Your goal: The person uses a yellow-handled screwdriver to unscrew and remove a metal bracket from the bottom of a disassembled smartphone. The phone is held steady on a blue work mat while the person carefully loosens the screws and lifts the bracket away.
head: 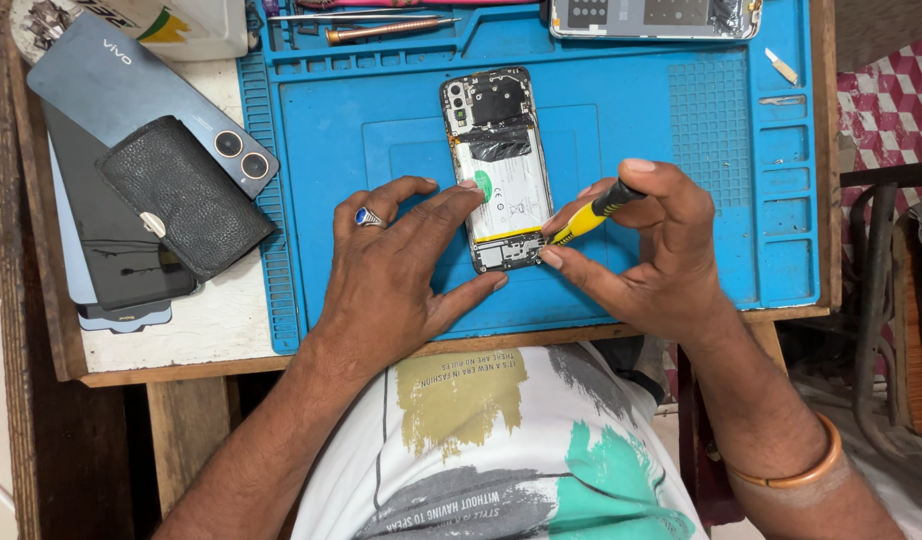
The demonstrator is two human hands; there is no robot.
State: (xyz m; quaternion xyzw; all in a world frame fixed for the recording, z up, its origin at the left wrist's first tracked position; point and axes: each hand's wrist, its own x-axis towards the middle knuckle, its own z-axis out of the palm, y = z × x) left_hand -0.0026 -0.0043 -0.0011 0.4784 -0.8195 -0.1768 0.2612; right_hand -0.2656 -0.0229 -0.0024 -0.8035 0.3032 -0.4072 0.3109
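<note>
- Head view: your right hand [649,250] is closed around a yellow-and-black screwdriver [589,217], pinched between thumb and fingers, its tip at the lower edge of the opened phone [496,170].
- Your left hand [396,265] holds nothing; its fingers are spread, fingertips pressing the phone's left side and white battery.
- The phone lies back-off, upright, on the middle of the blue repair mat [681,150].
- Both wrists rest near the mat's front edge, and the left hand wears a blue-stoned ring [366,216].
</note>
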